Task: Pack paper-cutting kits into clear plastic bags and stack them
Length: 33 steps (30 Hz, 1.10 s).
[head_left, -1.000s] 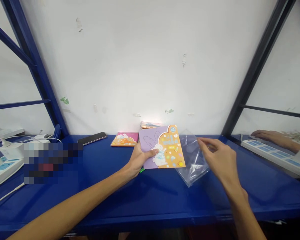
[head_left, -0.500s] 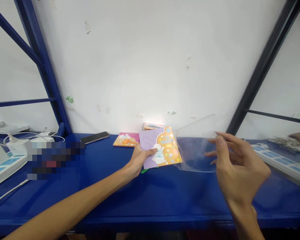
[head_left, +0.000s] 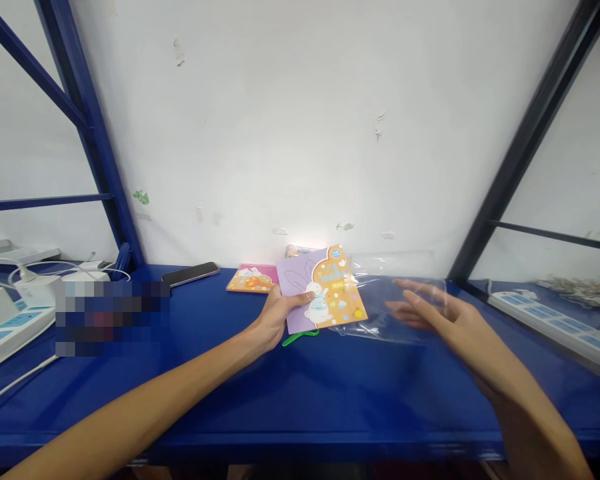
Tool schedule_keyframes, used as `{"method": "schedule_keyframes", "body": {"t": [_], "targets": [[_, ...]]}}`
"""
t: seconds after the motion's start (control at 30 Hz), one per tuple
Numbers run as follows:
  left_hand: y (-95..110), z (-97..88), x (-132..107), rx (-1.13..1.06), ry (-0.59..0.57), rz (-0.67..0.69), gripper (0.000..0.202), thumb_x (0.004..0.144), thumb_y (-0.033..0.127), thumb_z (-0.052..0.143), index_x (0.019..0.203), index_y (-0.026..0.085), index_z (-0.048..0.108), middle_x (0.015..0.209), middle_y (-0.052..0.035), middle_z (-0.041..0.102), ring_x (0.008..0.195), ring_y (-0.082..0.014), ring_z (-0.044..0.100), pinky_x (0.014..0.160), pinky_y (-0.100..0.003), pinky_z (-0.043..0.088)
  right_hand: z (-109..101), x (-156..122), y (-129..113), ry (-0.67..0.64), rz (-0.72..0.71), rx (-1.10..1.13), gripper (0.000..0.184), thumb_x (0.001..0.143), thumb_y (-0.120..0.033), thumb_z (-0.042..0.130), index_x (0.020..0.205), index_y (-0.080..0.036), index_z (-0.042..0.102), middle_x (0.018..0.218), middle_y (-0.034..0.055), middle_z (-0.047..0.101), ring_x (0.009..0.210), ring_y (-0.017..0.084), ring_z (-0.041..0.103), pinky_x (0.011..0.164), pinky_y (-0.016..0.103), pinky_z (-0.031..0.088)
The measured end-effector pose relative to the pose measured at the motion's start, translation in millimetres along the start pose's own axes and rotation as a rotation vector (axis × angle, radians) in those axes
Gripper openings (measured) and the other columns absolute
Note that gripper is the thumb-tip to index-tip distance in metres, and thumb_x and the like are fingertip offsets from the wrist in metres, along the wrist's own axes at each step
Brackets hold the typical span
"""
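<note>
- Head view, left hand [head_left: 275, 320]: the grip is closed on the lower left edge of a purple-and-orange card booklet [head_left: 335, 290] with a white rabbit on its cover, the thumb lying across the front.
- Right hand [head_left: 445, 327]: the grip is open, with the fingers loosely spread and holding nothing. They are over a clear plastic bag [head_left: 373, 313], but I cannot tell whether they touch it.
- The booklet is at the middle of a blue metal counter [head_left: 300, 400], tilted, with its lower right corner overlapping the left end of the bag.
- As things lie, the booklet is outside the bag and the bag's mouth cannot be made out.
- A green plastic loop [head_left: 300, 338] pokes out just below the booklet's lower edge.
- Behind the booklet lie a pink-and-orange picture booklet [head_left: 253, 279] and a partly hidden flat packet [head_left: 305, 251] against the wall.
- Further left are a black smartphone [head_left: 190, 273], a white power strip [head_left: 10, 327] with a white charger [head_left: 37, 290], and a pixelated patch that hides whatever is there.
- To the right is a second white power strip [head_left: 550, 327] with blue panels, on a lower blue shelf.
- Blue steel uprights [head_left: 90, 133] frame a scuffed white wall [head_left: 280, 133].
</note>
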<state>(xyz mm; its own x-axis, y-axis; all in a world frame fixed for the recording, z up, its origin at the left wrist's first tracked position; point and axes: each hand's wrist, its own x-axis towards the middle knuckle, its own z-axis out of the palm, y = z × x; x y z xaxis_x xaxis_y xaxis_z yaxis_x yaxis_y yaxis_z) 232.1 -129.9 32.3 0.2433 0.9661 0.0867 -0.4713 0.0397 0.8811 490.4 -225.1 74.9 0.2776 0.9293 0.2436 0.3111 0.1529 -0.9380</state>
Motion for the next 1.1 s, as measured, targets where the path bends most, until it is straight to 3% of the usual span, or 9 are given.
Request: {"method": "schedule_keyframes", "body": {"t": [0.3, 0.57, 0.87, 1.1], "targets": [[1, 2.7, -4, 0.082, -0.033, -0.016, 0.066, 0.061, 0.018, 0.093, 0.121, 0.015, 0.065, 0.116, -0.0135, 0.076, 0.096, -0.0237, 0.072, 0.091, -0.037, 0.058, -5, -6, -10, 0.044, -0.05, 0.083, 0.055, 0.095, -0.064, 0.057, 0.141, -0.034, 0.062, 0.11, 0.0052, 0.081, 0.1, 0.029, 0.077, 0.092, 0.043, 0.064], [2, -2.2, 1, 0.079, -0.084, -0.053, 0.061, 0.06, 0.017, 0.093, 0.116, 0.014, 0.067, 0.116, -0.0144, 0.077, 0.094, -0.0242, 0.073, 0.09, -0.037, 0.058, -3, -2, -7, 0.034, -0.072, 0.095, 0.055, 0.096, -0.064, 0.056, 0.143, -0.036, 0.06, 0.115, 0.0056, 0.079, 0.101, 0.028, 0.077, 0.086, 0.039, 0.066], [0, -6.3, 3, 0.082, -0.127, -0.135, 0.051, 0.061, 0.016, 0.092, 0.108, 0.011, 0.075, 0.115, -0.0171, 0.078, 0.094, -0.0268, 0.075, 0.088, -0.038, 0.06, -6, 1, -2, 0.046, -0.09, 0.085, 0.063, 0.091, -0.067, 0.06, 0.147, -0.036, 0.058, 0.113, 0.0082, 0.08, 0.097, 0.033, 0.077, 0.09, 0.053, 0.063], [-3, -10.5, 7, 0.075, -0.13, -0.163, 0.054, 0.059, 0.014, 0.093, 0.11, 0.012, 0.075, 0.118, -0.0176, 0.077, 0.097, -0.0288, 0.075, 0.089, -0.04, 0.06, 3, -4, -8, 0.094, -0.059, 0.065, 0.06, 0.091, -0.066, 0.059, 0.144, -0.038, 0.06, 0.108, 0.0059, 0.081, 0.094, 0.033, 0.077, 0.089, 0.053, 0.063]]}}
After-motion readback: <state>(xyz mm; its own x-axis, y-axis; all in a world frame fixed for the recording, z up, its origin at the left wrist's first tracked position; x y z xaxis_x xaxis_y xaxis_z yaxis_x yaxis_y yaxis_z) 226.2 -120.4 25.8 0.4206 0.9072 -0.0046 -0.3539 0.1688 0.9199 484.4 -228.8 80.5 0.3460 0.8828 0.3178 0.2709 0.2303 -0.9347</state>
